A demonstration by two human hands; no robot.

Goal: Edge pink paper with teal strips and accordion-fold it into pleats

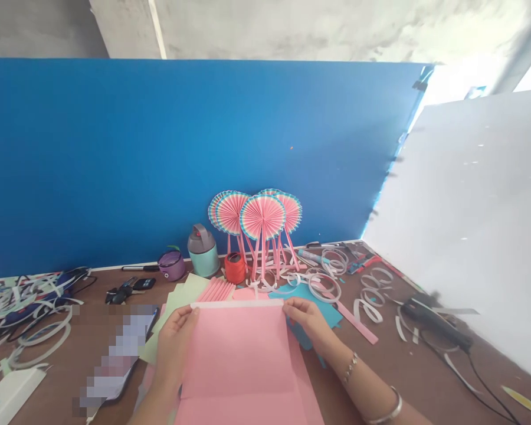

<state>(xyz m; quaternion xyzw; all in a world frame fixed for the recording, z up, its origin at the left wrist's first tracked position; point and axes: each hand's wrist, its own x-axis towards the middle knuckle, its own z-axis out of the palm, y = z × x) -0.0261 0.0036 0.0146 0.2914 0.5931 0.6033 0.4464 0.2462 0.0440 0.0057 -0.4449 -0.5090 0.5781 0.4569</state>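
"What's on your monitor, widest first?"

"A blue board (pixel 159 159) rises behind a brown table (pixel 86 298), with pink paper fans (pixel 261 215) standing before it."

"And the work?"

"A pink paper sheet (pixel 236 354) sits front and centre, a white strip (pixel 236 303) along its far edge. The left hand (pixel 174 348) and right hand (pixel 305 319) are apart, each pinching one end, the edge level and taut between them."

Craft workshop with paper fans (pixel 262 217)
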